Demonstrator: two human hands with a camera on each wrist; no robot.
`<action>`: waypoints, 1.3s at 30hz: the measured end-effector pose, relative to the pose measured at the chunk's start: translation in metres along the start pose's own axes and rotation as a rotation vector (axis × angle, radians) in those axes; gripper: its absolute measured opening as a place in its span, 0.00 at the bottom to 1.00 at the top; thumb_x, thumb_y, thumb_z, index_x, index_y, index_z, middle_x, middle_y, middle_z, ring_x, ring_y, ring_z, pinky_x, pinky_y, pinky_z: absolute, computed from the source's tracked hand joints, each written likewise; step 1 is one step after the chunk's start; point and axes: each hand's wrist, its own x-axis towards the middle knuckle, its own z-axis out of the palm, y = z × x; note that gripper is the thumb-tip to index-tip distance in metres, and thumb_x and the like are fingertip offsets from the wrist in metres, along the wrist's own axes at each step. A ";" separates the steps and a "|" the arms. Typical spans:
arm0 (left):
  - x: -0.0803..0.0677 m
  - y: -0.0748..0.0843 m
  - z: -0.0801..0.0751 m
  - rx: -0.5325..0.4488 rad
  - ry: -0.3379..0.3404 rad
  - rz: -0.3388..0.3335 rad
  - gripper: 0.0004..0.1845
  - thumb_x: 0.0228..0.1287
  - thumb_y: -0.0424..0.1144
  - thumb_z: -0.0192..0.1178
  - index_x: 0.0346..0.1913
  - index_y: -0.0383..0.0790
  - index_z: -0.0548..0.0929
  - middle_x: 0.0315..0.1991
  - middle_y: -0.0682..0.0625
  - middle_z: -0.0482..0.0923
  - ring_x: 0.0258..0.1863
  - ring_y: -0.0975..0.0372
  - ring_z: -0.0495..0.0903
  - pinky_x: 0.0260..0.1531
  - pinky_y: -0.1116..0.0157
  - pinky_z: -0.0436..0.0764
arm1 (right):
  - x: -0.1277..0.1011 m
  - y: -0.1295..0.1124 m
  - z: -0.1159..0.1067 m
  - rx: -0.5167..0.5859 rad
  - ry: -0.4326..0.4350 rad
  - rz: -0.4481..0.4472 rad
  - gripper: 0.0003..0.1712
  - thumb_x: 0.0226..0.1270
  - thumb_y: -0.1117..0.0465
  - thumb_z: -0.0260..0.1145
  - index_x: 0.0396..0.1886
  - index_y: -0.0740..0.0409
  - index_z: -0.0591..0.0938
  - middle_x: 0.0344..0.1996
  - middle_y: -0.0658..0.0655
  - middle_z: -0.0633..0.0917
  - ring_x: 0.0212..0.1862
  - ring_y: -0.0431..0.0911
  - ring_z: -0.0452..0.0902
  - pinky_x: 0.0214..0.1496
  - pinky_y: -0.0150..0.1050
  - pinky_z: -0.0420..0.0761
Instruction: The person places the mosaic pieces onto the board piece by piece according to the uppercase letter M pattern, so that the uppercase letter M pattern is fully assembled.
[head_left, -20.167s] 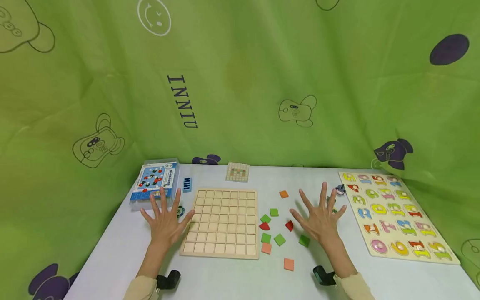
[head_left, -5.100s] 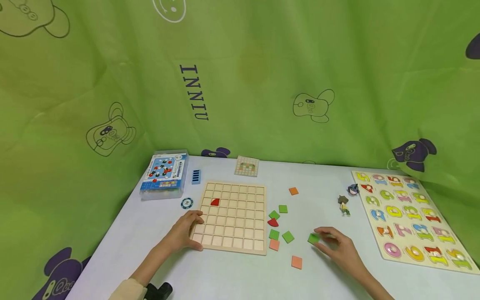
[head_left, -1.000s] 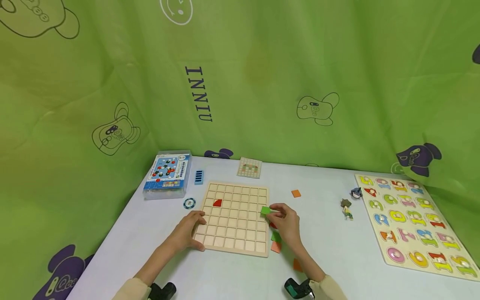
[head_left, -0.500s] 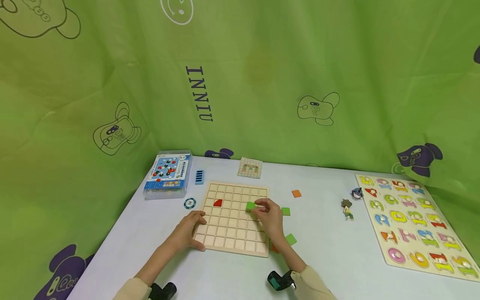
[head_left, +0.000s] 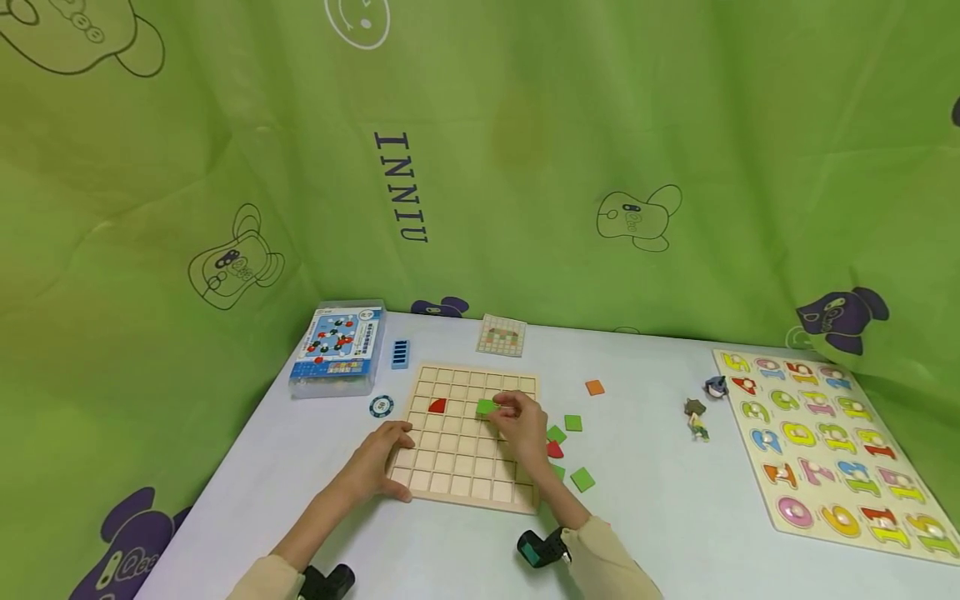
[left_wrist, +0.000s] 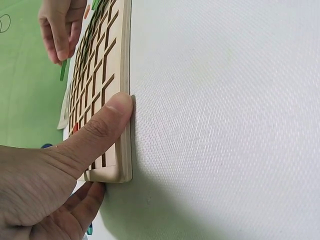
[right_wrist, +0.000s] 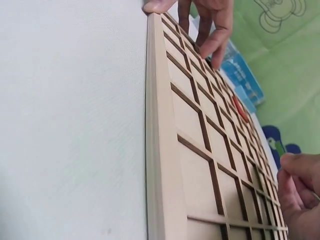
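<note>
My right hand [head_left: 525, 427] pinches a small green square tile [head_left: 485, 407] between thumb and fingertips, over the upper middle of a wooden grid board [head_left: 450, 462]. In the left wrist view, that tile [left_wrist: 63, 71] appears tilted and just above the grid. My left hand [head_left: 369, 468] grips the board's near left corner. Its thumb [left_wrist: 112, 112] presses on the near rim, with the other fingers along the left side. A red quarter-round tile [head_left: 437, 406] lies in a cell at the upper left, also visible in the right wrist view [right_wrist: 240, 108].
Right of the board lie several green tiles [head_left: 582, 479], a red one [head_left: 554, 450] and an orange one [head_left: 595, 387]. A pattern card [head_left: 501, 335] lies behind; a boxed set [head_left: 337, 348] and round chip [head_left: 381, 406] are left. Small figures [head_left: 695, 419] and a number puzzle [head_left: 832, 450] sit right.
Since about five seconds ago, my right hand has taken the green tile from the table and carried it left over the board. Earlier, the red tile came onto the board. The left hand stays put.
</note>
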 end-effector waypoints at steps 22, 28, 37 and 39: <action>0.001 -0.002 -0.001 0.018 0.012 0.032 0.34 0.24 0.35 0.82 0.42 0.32 0.77 0.59 0.36 0.70 0.60 0.40 0.68 0.59 0.44 0.68 | 0.010 0.003 0.031 -0.039 -0.070 -0.076 0.13 0.48 0.78 0.71 0.36 0.74 0.80 0.32 0.67 0.85 0.31 0.55 0.84 0.33 0.32 0.84; 0.001 -0.004 0.001 0.017 0.012 0.036 0.34 0.24 0.34 0.82 0.42 0.32 0.77 0.59 0.36 0.70 0.60 0.40 0.67 0.60 0.44 0.68 | 0.012 0.004 0.033 -0.055 -0.073 -0.103 0.13 0.48 0.78 0.72 0.35 0.74 0.81 0.30 0.67 0.85 0.30 0.55 0.84 0.32 0.33 0.84; 0.002 -0.007 0.003 0.025 0.006 0.036 0.34 0.25 0.34 0.82 0.42 0.33 0.76 0.59 0.35 0.70 0.60 0.40 0.67 0.60 0.44 0.68 | 0.013 0.006 0.036 -0.062 -0.083 -0.130 0.13 0.47 0.78 0.72 0.35 0.74 0.81 0.30 0.67 0.85 0.30 0.55 0.84 0.32 0.31 0.83; 0.001 -0.007 0.003 0.013 0.013 0.044 0.34 0.24 0.34 0.82 0.42 0.33 0.76 0.59 0.35 0.70 0.60 0.39 0.67 0.60 0.44 0.67 | 0.014 0.006 0.036 -0.065 -0.085 -0.128 0.13 0.47 0.78 0.73 0.35 0.74 0.81 0.31 0.67 0.85 0.30 0.55 0.84 0.31 0.30 0.83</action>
